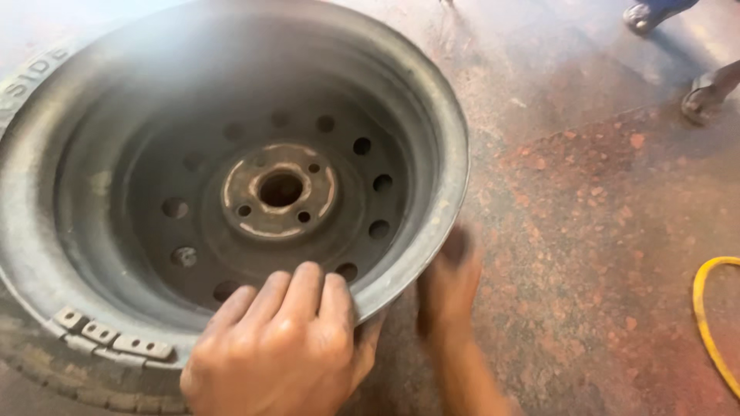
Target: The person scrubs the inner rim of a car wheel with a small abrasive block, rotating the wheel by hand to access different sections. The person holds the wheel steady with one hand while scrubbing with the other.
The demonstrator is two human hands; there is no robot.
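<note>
A grey steel wheel rim with a rusty hub and a ring of round holes lies flat, filling the left of the view. A worn black tyre shows around its lower left edge. My left hand grips the near lip of the rim, fingers curled over the inside and thumb outside. My right hand is blurred with motion just right of the rim's lower right edge, close to or touching it. Its fingers cannot be made out.
Small grey balance weights are clipped on the rim's lower left lip. A yellow hose curves on the reddish speckled floor at the right edge. Another person's feet in sandals stand at the top right.
</note>
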